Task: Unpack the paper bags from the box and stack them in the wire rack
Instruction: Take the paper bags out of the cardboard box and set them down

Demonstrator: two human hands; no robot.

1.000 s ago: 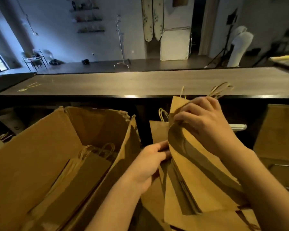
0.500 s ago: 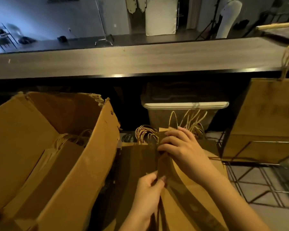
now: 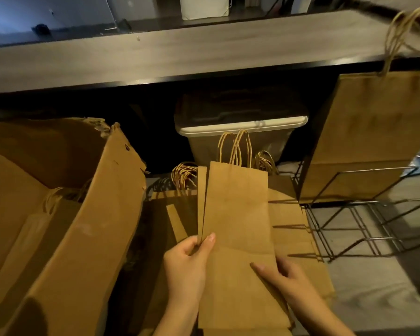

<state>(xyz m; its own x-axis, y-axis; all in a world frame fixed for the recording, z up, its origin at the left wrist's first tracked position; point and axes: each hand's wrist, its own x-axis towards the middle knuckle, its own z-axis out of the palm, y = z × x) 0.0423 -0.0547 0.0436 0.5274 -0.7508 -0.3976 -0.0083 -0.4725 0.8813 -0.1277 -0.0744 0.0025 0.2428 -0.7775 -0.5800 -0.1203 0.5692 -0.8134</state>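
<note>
A flat brown paper bag (image 3: 238,214) with twisted handles lies on a pile of similar bags (image 3: 294,236) in the middle. My left hand (image 3: 187,265) pinches its left folded edge, thumb on top. My right hand (image 3: 279,275) presses flat on its lower right part, fingers closed around the edge. The open cardboard box (image 3: 87,238) stands at the left, with more folded bags (image 3: 56,209) inside. The black wire rack (image 3: 349,214) stands at the right, and a large paper bag (image 3: 374,132) stands upright in its upper part.
A long wooden counter (image 3: 180,52) runs across the back. Below it sits a lidded plastic bin (image 3: 243,127). Bundles of bag handles (image 3: 183,175) stick out behind the pile. Pale floor (image 3: 374,287) shows at the lower right.
The view has tilted down. The bag my hands held upright now lies flat on the pile, and both hands have shifted down to its near end.
</note>
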